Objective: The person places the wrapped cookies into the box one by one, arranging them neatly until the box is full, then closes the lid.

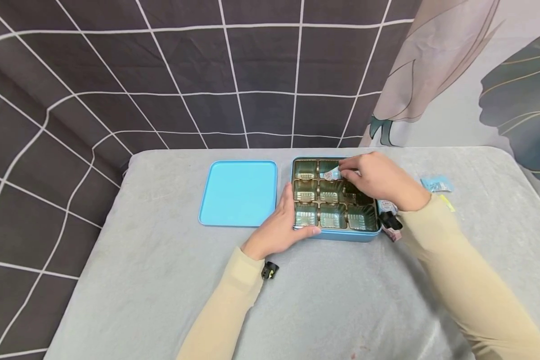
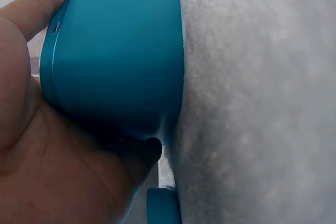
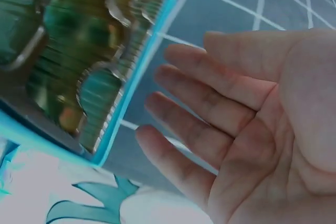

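In the head view, a light-blue tin holds a gold tray divided into several compartments. My left hand steadies its near left corner, fingers along the left side and thumb at the front. The left wrist view shows that hand against the tin's blue wall. Over the back compartments, my right hand has its fingertips at a small blue-and-white packet. In the right wrist view, the right hand has loosely extended fingers, with no packet visible between them.
A flat light-blue lid lies left of the tin. Right of it are a blue packet, a yellow strip, and a pink packet partly hidden by the right wrist. A checked dark curtain hangs behind the table.
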Motion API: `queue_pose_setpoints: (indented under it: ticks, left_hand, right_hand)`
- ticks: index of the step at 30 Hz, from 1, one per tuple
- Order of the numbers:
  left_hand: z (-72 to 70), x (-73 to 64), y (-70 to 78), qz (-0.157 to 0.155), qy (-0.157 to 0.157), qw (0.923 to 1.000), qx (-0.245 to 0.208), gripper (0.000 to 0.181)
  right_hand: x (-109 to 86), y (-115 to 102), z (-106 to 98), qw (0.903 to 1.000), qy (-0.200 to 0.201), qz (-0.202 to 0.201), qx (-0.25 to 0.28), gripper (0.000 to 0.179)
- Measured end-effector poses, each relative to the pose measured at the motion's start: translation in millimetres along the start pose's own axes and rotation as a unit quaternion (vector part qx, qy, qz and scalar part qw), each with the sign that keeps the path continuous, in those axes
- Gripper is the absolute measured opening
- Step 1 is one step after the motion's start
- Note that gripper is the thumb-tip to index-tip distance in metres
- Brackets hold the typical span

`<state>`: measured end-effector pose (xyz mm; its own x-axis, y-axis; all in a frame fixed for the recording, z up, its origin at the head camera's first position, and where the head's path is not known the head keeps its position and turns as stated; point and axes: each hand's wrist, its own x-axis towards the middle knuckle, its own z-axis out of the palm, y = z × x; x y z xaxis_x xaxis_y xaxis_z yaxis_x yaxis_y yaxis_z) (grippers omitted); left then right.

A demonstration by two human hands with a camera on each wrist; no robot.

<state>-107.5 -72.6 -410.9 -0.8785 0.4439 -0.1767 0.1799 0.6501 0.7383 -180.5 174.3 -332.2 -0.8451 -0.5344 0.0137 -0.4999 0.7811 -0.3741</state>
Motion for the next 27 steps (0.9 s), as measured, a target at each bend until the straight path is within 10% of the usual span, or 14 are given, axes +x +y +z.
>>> queue_pose_setpoints:
  ticks: [27]
  left_hand:
    - [0.4, -0.3, -1.2, 0.005, -0.003, 1.0000, 0.008, 0.121]
  right_hand:
    - [-51.8, 35, -2, 0.9887, 0.102, 0.105, 0.033, 0.032]
